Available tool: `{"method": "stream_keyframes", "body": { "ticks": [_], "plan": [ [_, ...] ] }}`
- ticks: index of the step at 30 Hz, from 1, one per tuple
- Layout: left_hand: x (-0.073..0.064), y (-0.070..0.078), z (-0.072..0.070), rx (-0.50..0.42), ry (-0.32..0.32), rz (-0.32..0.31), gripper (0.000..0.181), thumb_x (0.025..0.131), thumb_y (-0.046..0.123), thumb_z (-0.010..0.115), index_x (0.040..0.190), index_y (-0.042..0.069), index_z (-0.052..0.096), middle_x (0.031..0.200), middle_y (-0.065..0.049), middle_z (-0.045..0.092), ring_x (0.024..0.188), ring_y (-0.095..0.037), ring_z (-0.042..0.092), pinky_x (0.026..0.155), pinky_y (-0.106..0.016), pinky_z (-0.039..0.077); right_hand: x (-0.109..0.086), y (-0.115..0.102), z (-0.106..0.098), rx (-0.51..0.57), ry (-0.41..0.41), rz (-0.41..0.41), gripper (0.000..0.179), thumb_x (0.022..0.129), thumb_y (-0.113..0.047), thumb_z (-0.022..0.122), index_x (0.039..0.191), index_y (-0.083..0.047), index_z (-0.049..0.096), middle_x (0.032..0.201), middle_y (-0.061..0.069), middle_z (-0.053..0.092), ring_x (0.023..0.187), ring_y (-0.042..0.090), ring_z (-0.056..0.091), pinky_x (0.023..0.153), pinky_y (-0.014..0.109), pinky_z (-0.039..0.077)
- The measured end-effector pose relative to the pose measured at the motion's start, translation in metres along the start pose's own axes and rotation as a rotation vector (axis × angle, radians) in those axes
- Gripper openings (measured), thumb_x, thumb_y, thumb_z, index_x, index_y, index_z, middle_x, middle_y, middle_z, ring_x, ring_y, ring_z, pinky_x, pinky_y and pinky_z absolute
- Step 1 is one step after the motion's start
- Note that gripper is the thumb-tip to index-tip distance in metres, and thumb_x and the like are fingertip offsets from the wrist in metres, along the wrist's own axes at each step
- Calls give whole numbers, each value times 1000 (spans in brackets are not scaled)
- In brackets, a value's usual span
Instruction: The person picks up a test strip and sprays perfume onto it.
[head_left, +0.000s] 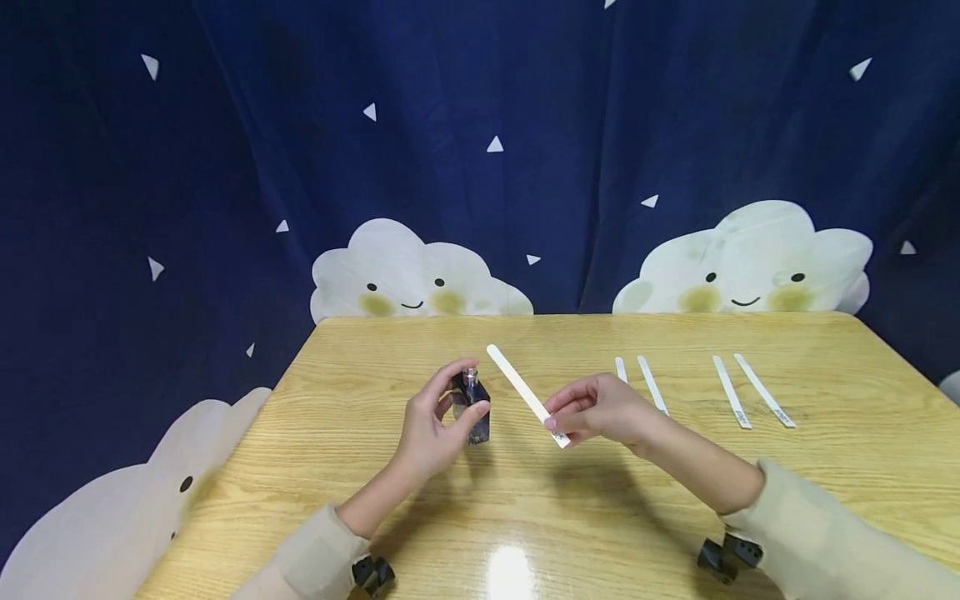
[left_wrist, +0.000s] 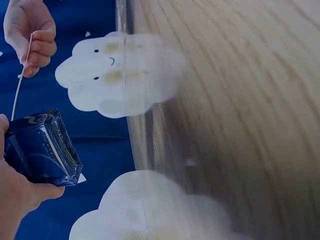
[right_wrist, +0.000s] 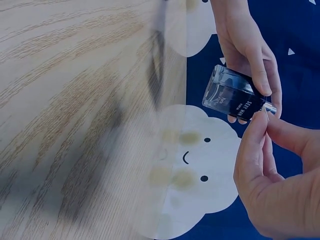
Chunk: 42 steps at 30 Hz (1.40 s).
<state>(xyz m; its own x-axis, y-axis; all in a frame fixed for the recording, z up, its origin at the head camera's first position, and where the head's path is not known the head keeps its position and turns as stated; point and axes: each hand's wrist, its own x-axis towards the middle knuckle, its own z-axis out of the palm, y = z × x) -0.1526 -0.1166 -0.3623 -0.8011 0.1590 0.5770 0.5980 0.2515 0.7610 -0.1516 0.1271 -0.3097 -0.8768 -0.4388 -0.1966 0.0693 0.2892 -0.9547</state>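
Observation:
My left hand [head_left: 429, 427] holds a dark glass perfume bottle [head_left: 478, 418] above the table, with a finger at the silver spray nozzle [head_left: 470, 377] on top. White lettering shows on the bottle [right_wrist: 232, 96] in the right wrist view. Between the thumb and fingers of my right hand [head_left: 606, 408], a long white paper test strip [head_left: 517, 383] is pinched near its lower, marked end. Its far end slants up to the left, close to the nozzle but apart from it. In the left wrist view the strip [left_wrist: 21, 82] appears edge-on.
Several more white strips lie on the wooden table [head_left: 360, 367]: one pair just beyond my right hand, including a strip [head_left: 652, 385], and another pair farther right, including a strip [head_left: 763, 390]. A dark blue curtain [head_left: 450, 167] with clouds hangs behind the table.

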Motion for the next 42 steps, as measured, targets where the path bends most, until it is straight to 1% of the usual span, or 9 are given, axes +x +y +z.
{"method": "stream_keyframes", "body": {
  "ticks": [4,8,14,17,22,26,33,38,42],
  "plan": [
    [-2,-2,1,-52,11,11,48,82,2,73,127,2,56,122,-15,62,97,-15,61,81,-29,59,0,2,0,-1,-6,-7,32,82,-7,72,106,13,63,73,-4,69,70,7,66,72,33,61],
    [-2,-3,1,-90,31,24,46,82,1,73,125,2,58,120,-17,63,96,-12,60,82,-27,59,-1,2,0,-12,-7,-7,33,81,-7,73,105,13,63,73,-5,68,70,7,66,72,34,61],
    [1,-2,-2,-88,90,11,47,83,2,72,127,6,57,118,-16,61,98,-11,60,87,-27,58,-3,2,1,-11,-16,-14,32,81,-8,74,104,13,63,73,-5,69,69,7,66,71,33,61],
    [1,-1,-5,-79,104,8,48,84,2,71,129,9,56,116,-15,61,99,-10,60,88,-26,57,-5,3,0,-9,-19,-13,34,81,-9,74,104,13,63,73,-5,69,69,7,67,72,34,61],
    [1,2,-9,-83,68,-19,49,86,3,70,132,7,53,120,-15,59,102,-12,59,93,-29,56,-7,9,-7,-14,1,-4,36,81,-11,75,106,12,63,75,-5,70,71,7,67,71,33,61],
    [-2,2,-11,-78,35,-47,49,87,6,69,133,9,51,125,-14,59,106,-14,59,96,-31,54,-8,20,-16,-38,13,9,37,82,-14,75,108,10,63,77,-6,71,71,7,66,69,30,60],
    [-4,-3,-13,-79,9,-44,48,88,6,68,132,11,52,127,-13,58,107,-16,58,100,-31,52,-10,40,-34,-64,64,34,38,83,-15,74,109,10,63,77,-7,71,72,6,66,68,27,60],
    [-3,-2,-15,-70,-9,-75,48,87,7,69,132,14,53,128,-10,58,108,-16,58,101,-34,51,-14,56,-49,-65,100,66,39,84,-14,72,112,11,61,80,-7,71,74,5,66,69,26,60],
    [-3,-1,-17,-68,-22,-73,49,87,7,70,132,14,53,129,-11,58,108,-17,59,102,-39,50,-19,65,-64,-72,125,101,40,85,-15,71,115,10,61,84,-7,71,77,5,66,71,25,60]
  ]
}}
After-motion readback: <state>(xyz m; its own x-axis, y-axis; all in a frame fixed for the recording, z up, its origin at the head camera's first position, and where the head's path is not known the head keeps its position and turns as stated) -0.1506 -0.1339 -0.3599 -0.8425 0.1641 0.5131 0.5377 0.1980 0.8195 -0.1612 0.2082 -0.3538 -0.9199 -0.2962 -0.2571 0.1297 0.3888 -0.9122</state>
